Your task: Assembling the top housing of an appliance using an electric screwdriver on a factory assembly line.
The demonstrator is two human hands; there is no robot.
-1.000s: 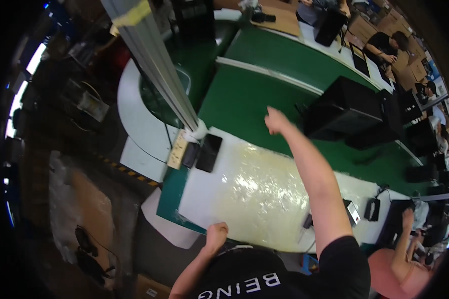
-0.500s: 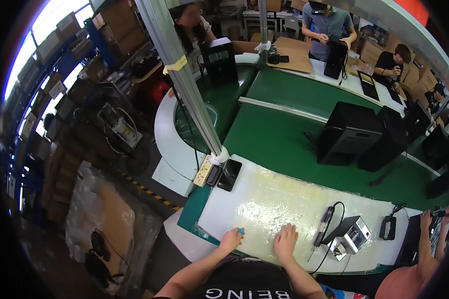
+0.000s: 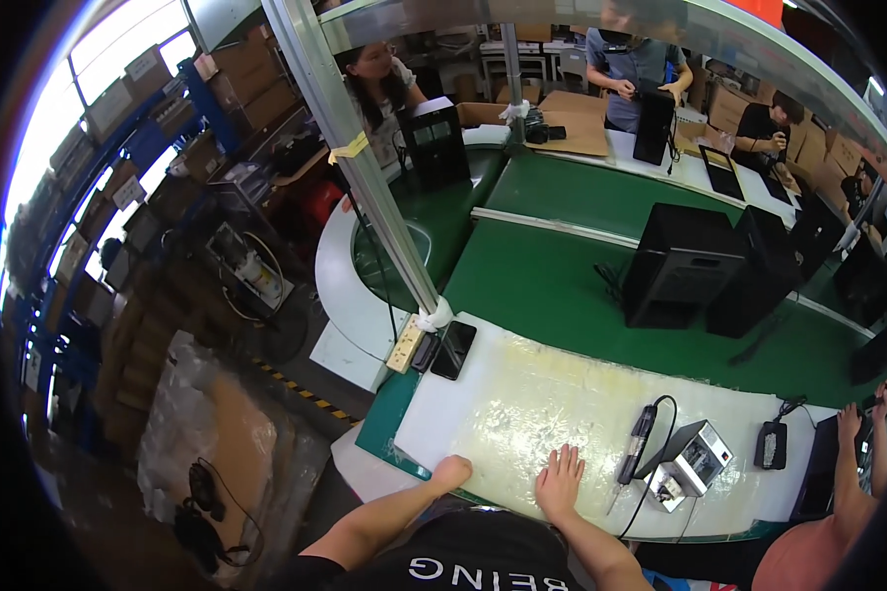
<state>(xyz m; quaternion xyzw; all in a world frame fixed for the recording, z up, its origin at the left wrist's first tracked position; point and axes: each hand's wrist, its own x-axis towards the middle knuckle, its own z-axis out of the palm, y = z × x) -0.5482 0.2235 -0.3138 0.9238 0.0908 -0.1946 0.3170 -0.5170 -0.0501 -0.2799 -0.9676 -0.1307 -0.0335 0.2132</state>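
Note:
My left hand [image 3: 452,473] is closed into a fist at the near left edge of the worktop. Whatever may be inside its fingers is hidden. Flat on the film-covered white worktop [image 3: 522,394], my right hand [image 3: 560,481] has its fingers spread and holds nothing. To the right of that hand lies a black electric screwdriver [image 3: 638,443] with a cord. Beyond it stands a small silver-and-black screw feeder [image 3: 700,459].
A black phone [image 3: 454,351] and a power strip [image 3: 404,343] sit by the metal post [image 3: 365,167]. Black computer cases [image 3: 678,266] stand on the green conveyor [image 3: 542,271]. A black adapter [image 3: 771,445] lies at right, near a co-worker's arms [image 3: 848,463]. Other people work across the line.
My left hand has drawn slightly down and left; the small blue thing seen at its fingers is now out of sight. My right hand stays flat, and the view has shifted slightly.

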